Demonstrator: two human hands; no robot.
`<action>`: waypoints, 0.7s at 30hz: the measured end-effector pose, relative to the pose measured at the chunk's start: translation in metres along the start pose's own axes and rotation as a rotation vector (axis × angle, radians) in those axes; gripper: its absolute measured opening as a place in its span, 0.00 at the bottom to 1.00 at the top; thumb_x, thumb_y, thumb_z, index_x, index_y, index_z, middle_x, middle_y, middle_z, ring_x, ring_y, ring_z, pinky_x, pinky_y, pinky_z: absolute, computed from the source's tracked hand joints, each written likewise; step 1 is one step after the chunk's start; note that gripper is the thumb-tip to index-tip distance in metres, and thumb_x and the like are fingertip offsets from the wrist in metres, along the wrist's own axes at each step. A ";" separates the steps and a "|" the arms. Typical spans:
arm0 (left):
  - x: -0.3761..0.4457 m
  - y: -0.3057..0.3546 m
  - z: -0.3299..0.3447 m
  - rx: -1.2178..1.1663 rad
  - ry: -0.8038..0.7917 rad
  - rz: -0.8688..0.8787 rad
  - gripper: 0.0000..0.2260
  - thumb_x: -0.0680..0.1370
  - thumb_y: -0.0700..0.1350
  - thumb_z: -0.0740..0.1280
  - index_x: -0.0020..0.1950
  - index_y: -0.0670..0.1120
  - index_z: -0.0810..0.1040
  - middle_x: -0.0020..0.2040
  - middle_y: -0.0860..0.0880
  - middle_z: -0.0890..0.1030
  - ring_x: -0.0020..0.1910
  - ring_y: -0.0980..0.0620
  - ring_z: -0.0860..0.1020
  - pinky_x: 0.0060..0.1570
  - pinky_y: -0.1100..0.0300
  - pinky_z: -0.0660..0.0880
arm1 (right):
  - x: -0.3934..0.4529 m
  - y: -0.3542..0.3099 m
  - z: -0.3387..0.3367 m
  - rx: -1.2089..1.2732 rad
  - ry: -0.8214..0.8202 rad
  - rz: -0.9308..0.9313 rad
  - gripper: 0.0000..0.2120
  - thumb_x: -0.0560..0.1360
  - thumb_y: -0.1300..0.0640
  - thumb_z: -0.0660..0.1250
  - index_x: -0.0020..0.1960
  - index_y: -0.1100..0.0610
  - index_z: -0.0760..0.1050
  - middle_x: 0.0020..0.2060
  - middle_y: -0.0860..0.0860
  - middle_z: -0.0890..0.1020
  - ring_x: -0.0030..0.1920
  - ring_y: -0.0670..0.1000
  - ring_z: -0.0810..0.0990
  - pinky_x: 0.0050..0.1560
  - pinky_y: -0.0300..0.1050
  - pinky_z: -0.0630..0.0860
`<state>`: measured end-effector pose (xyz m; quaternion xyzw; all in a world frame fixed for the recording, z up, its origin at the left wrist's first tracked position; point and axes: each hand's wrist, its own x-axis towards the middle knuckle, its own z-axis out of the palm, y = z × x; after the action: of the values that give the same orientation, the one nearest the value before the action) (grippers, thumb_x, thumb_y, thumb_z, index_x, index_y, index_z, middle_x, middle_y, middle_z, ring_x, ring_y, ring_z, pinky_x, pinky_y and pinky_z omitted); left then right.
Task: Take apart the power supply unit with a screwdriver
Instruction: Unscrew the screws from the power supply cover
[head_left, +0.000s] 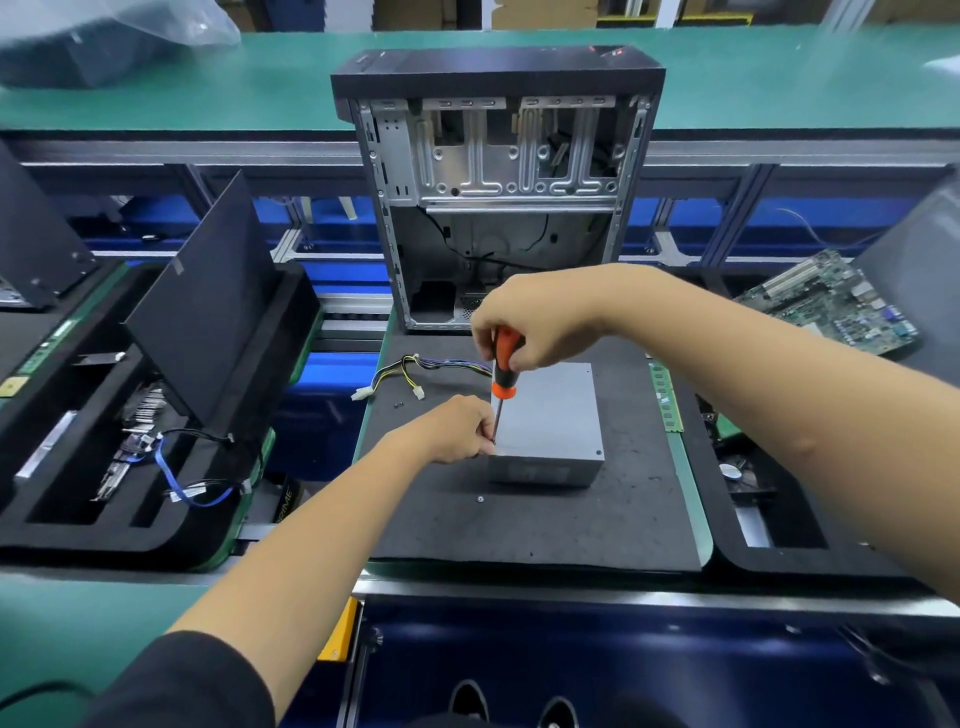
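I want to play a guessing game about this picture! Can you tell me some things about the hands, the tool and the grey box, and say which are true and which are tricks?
1. The right hand grips the orange-and-black screwdriver by its handle. True.
2. The left hand lies flat on the green bench. False: its fingers pinch the thin shaft low down, beside the grey metal power supply box.
3. The screwdriver tip is at the box's near left top corner. True.
4. The bundle of coloured wires leads off to the box's right. False: it leads off to the left.
5. The open computer case stands behind the box. True.
6. The box sits on bare green table. False: it sits on a black foam mat.
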<state>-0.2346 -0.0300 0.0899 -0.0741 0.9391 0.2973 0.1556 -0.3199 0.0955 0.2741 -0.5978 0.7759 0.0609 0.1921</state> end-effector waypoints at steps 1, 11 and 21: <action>0.000 0.000 0.000 0.002 0.000 0.000 0.09 0.74 0.39 0.71 0.38 0.48 0.73 0.37 0.52 0.75 0.33 0.56 0.74 0.33 0.64 0.69 | -0.002 0.000 -0.001 0.051 -0.001 -0.031 0.10 0.72 0.62 0.68 0.51 0.52 0.78 0.46 0.45 0.78 0.48 0.50 0.77 0.45 0.48 0.77; 0.000 0.000 0.001 0.029 -0.011 0.002 0.09 0.74 0.40 0.71 0.39 0.49 0.72 0.37 0.52 0.75 0.37 0.51 0.76 0.39 0.59 0.72 | 0.010 0.006 0.010 -0.091 0.022 0.146 0.18 0.83 0.48 0.51 0.42 0.56 0.70 0.32 0.54 0.81 0.37 0.57 0.83 0.38 0.49 0.75; -0.002 0.002 0.000 0.019 -0.005 0.012 0.07 0.74 0.40 0.70 0.41 0.46 0.72 0.37 0.54 0.73 0.36 0.54 0.73 0.36 0.62 0.67 | 0.009 -0.001 0.005 0.122 0.004 0.100 0.11 0.76 0.46 0.66 0.47 0.54 0.74 0.41 0.47 0.82 0.33 0.48 0.82 0.37 0.43 0.73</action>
<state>-0.2334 -0.0280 0.0919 -0.0660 0.9419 0.2894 0.1569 -0.3199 0.0890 0.2659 -0.5457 0.8074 0.0217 0.2232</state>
